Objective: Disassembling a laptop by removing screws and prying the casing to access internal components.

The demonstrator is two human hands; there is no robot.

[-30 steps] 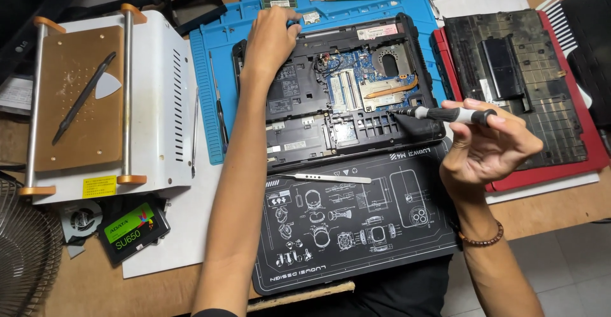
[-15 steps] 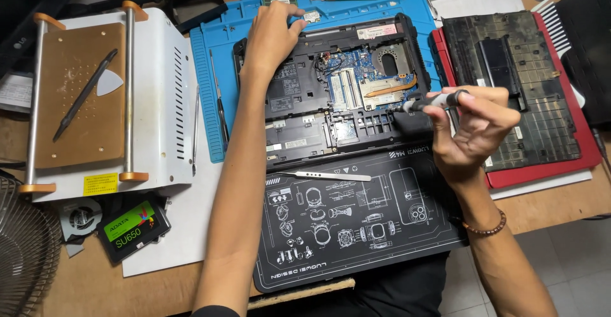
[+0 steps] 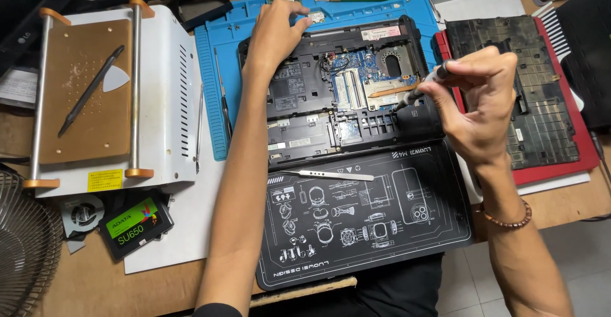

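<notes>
My right hand (image 3: 478, 104) is clenched around a slim metal-shafted screwdriver (image 3: 425, 83), fingers bunched over its grey handle, wrist cocked back and the forearm running down toward the lower right with a brown beaded bracelet (image 3: 507, 218) on it. The tip slants down and left onto the opened black plastic laptop base (image 3: 331, 94), at its right side beside the copper-coloured heat pipe (image 3: 389, 91).

My left hand (image 3: 275, 34) lies palm down on the laptop base's upper left corner, fingers curled over the rear edge and pressing on it rather than gripping anything; the forearm stretches straight down across the laptop's left half.

The laptop base shows a blue circuit board, a round fan well and ribbed black compartments. It rests on a blue rubbery work mat (image 3: 219, 69) with moulded trays along the far edge. Just in front of the laptop lies a black flat mat printed with white line drawings (image 3: 382, 228), with matte steel tweezers (image 3: 328, 175) on its near-laptop edge. Right of the laptop sits a removed black ribbed bottom cover (image 3: 541, 119) on a red pad. Left of the laptop stands a white sheet-metal machine with a brown plate and two steel rods (image 3: 83, 94); in front of it, a small black rectangular drive with a green label (image 3: 135, 226).
</notes>
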